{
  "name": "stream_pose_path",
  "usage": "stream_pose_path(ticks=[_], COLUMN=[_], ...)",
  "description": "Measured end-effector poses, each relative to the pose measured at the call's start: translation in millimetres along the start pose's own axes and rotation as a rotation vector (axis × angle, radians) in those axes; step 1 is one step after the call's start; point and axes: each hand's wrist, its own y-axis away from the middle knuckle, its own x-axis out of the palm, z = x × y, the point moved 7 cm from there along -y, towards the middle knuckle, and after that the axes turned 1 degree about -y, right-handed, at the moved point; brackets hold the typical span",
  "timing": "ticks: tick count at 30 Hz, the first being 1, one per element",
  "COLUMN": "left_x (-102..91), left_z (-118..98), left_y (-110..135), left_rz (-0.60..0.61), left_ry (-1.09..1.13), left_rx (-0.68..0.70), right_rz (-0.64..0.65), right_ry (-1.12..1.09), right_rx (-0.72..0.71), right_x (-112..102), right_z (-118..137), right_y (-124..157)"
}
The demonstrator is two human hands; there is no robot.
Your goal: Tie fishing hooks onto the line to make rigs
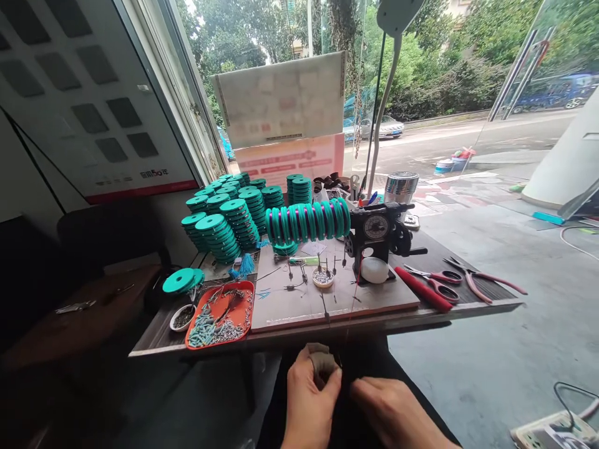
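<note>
Low over my dark-clad lap, my left hand (309, 393) is closed, thumb and forefinger pinched at a thin line. Tan wraps (322, 360) cover some of its fingers. The thin reddish line (359, 274) runs down past the table edge towards that pinch, where it grows too faint to follow. To the right, my right hand (390, 402) is curled into a fist; its fingertips are hidden, and I cannot make out what it holds. Beyond them stands a black hand-cranked winder (379, 234) with a row of teal foam spools (309, 222) on its shaft.
On the table board (290, 315) are small weighted lines and a bead dish (322, 277). An orange tray (219, 346) of small parts lies left, before stacked teal spools (218, 240). Scissors (442, 287), pliers (472, 280) and a red-handled tool (423, 290) lie right.
</note>
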Motion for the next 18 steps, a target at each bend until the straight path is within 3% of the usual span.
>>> stream_pose_path(ticks=[3,5,6,8,10,13,15,18], left_x=[-1.3,-3.3,-5.0,-7.4,-11.1,-17.7,-25.2,-21.2], left_z=[-4.5,-5.5,-3.5,-0.1,-4.3,-20.8,-18.9,13.9], left_y=[11.7,26.9,33.5,40.2,41.5,36.6,22.1,2.9], left_rz=[-0.159,-0.350,-0.446,-0.558,-0.586,-0.505,-0.408,-0.198], left_ry=[-0.249,-0.360,-0.405,-0.478,-0.484,-0.388,-0.238,0.237], left_rx=[0.314,0.528,0.570,0.567,0.580,0.671,0.498,-0.108], right_rz=[0.141,0.289,0.366,0.487,0.561,0.614,0.556,0.318], right_ry=[0.296,0.630,0.740,0.742,0.702,0.638,0.623,0.635], right_rx=[-0.216,-0.424,-0.452,-0.472,-0.489,-0.480,-0.417,-0.277], right_x=[-6.5,-4.8,-4.6,-4.1,1.3,12.4,10.1,-11.9], right_z=[33.1,64.0,74.7,95.1,109.6,116.3,112.1,94.3], right_y=[-9.4,-25.2,-37.9,-68.1,-97.3,-122.9,-123.3,-96.8])
